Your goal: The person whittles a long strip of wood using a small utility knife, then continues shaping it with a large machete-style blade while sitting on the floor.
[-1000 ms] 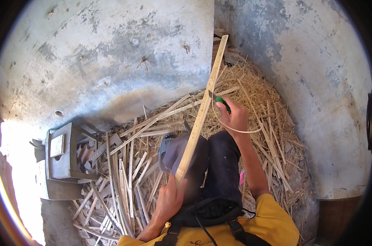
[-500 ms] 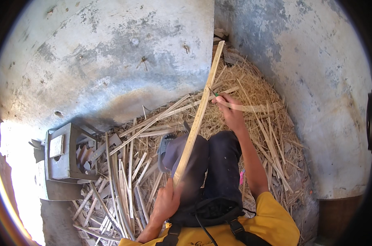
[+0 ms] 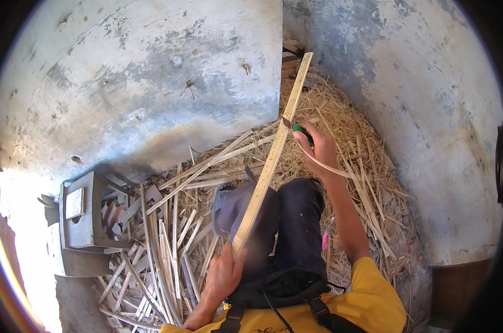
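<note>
A long, pale split bamboo strip point(image 3: 272, 158) slants up from my lap, crossing in front of my left knee. My left hand point(image 3: 224, 270) grips its lower end near my waist. In my right hand point(image 3: 320, 145) is a knife point(image 3: 303, 132) with a green handle. The dark blade meets the strip's right edge about a third of the way down from its top. From beside the knife, a thin pale shaving point(image 3: 323, 165) curves out over my right wrist. My fingers hide part of the knife handle.
Straw-like shavings point(image 3: 351, 133) cover the floor in front and to the right. Many loose strips point(image 3: 168, 261) lie at the left, beside a grey box-like stand point(image 3: 85, 213). Worn plaster walls point(image 3: 151, 83) close in ahead and at the right. A sandal point(image 3: 221, 202) shows by my left knee.
The blade has turned and now shows broad against the strip. The shaving has swung down across my right wrist. The strip's top end has shifted slightly right; my left hand keeps its grip.
</note>
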Motion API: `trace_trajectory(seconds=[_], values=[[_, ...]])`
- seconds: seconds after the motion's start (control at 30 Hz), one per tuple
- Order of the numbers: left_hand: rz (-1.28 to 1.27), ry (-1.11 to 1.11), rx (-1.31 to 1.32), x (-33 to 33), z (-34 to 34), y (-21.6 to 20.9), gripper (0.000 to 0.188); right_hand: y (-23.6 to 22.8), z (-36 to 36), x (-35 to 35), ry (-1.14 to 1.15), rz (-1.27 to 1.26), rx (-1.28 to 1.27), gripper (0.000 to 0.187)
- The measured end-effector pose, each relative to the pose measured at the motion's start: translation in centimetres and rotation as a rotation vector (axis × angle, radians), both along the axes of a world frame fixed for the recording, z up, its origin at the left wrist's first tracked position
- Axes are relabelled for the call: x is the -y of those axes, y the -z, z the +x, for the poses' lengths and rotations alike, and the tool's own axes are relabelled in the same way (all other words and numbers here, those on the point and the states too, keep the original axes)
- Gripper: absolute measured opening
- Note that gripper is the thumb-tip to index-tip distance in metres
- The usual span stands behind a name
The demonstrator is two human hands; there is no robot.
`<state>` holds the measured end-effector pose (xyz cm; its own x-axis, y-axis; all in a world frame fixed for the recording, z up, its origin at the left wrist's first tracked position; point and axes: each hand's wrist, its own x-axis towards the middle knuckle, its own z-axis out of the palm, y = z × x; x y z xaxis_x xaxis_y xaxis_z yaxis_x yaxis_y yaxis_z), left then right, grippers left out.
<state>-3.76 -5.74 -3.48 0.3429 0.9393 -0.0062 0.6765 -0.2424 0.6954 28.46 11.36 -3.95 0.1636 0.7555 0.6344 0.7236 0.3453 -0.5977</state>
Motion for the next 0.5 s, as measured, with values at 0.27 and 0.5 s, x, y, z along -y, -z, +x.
trace_trajectory(seconds=[0.27, 0.5], values=[[-0.179, -0.052, 0.055, -0.1, 0.5, -0.7, 0.025, 0.9, 0.8, -1.3, 0.043, 0.181, 0.142, 0.032], [-0.136, 0.058, -0.036, 2.3, -3.4, -1.1, 0.025, 6.5, 16.3, -3.9, 0.554, -0.041, -0.296, 0.055]])
